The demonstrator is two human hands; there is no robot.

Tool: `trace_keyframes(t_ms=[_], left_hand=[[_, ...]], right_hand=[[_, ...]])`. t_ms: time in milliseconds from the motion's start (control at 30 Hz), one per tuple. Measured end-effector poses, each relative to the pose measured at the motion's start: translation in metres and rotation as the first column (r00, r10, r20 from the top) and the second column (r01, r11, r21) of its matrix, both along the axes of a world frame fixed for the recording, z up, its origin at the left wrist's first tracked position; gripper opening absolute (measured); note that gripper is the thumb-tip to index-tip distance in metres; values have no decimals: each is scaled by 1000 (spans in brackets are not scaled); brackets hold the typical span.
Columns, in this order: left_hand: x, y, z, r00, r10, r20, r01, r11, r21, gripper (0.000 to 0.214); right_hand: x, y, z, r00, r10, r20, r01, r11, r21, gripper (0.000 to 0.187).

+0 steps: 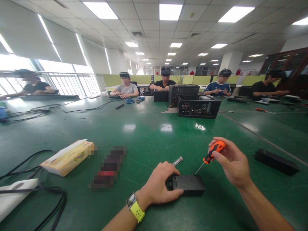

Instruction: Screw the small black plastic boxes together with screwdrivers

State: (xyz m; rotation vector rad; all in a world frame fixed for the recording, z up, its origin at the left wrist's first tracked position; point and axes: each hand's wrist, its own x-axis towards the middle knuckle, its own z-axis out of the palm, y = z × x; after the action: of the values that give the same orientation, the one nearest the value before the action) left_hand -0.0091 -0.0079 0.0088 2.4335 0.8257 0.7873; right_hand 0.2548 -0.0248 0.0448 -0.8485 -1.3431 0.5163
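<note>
My left hand (160, 184) lies flat over the left end of a small black box (189, 185) on the green table (149, 134), fingers curled down around its near edge and pinning it in place. A short silver bit (177, 160) sticks out just beyond that hand's knuckles, touching or nearly touching the table; I cannot tell whether my fingers hold it. My right hand (232, 163) is closed on the orange-and-black handle of a screwdriver (209, 157), pinched between thumb and fingertips, with the thin shaft slanting down and left so that its tip meets the top far edge of the box. So the box sits directly under the tip, between my two hands.

Left of the box lies a blurred dark patch, and further left a yellow tissue box (68, 157) whose printing is too small to read. Black cables (36, 189) loop at the far left beside a white device (14, 195). Right of the box, well apart, lies a long black bar (276, 161). Beyond the box, far across the table, stands an open computer case (198, 106). A watch with a yellow-green strap (135, 206) is on my left wrist; its face shows nothing legible.
</note>
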Motion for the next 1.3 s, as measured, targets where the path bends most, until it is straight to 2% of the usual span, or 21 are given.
trace_keyframes(t_ms=[100, 200, 333, 467, 533, 600, 700, 833, 967, 1067, 1200, 1300], left_hand=[[0, 0, 0, 1000, 10, 4, -10, 1000, -3, 36], [1, 0, 0, 1000, 20, 11, -20, 1000, -2, 36], [2, -1, -1, 999, 34, 19, -34, 999, 14, 34], [2, 0, -3, 999, 28, 21, -28, 1000, 13, 36], [1, 0, -4, 999, 34, 17, -34, 999, 4, 36], [1, 0, -4, 999, 38, 12, -38, 999, -9, 37], [2, 0, -6, 999, 39, 13, -38, 999, -26, 40], [3, 0, -6, 999, 47, 23, -47, 998, -34, 38], [3, 1, -6, 998, 42, 37, -41, 999, -36, 36], [2, 2, -5, 998, 34, 48, -33, 999, -31, 35], [3, 1, -5, 998, 33, 50, -32, 999, -22, 36], [3, 1, -5, 998, 36, 41, -34, 999, -36, 36]], right_hand=[[0, 1, 11, 993, 43, 113, -44, 999, 6, 32], [-7, 5, 27, 953, 37, 301, -55, 997, 50, 25], [-26, 14, 50, 846, -54, 531, 11, 996, 83, 12], [-29, 15, 69, 726, -14, 688, 28, 1000, -10, 22], [-21, 11, 72, 737, -10, 676, 52, 998, -41, 25], [-9, 6, 67, 789, -38, 614, 69, 997, -27, 23], [5, 2, 46, 859, -111, 500, 104, 994, 42, 18], [4, 4, 19, 926, -194, 325, 149, 976, 158, 22], [-5, 5, 12, 979, -95, 178, 73, 989, 130, 28], [-9, 5, 11, 991, -40, 130, 20, 989, 146, 27], [-12, 5, 7, 973, -170, 157, 128, 961, 244, 33], [-17, 4, 3, 986, -136, 95, 115, 973, 199, 33]])
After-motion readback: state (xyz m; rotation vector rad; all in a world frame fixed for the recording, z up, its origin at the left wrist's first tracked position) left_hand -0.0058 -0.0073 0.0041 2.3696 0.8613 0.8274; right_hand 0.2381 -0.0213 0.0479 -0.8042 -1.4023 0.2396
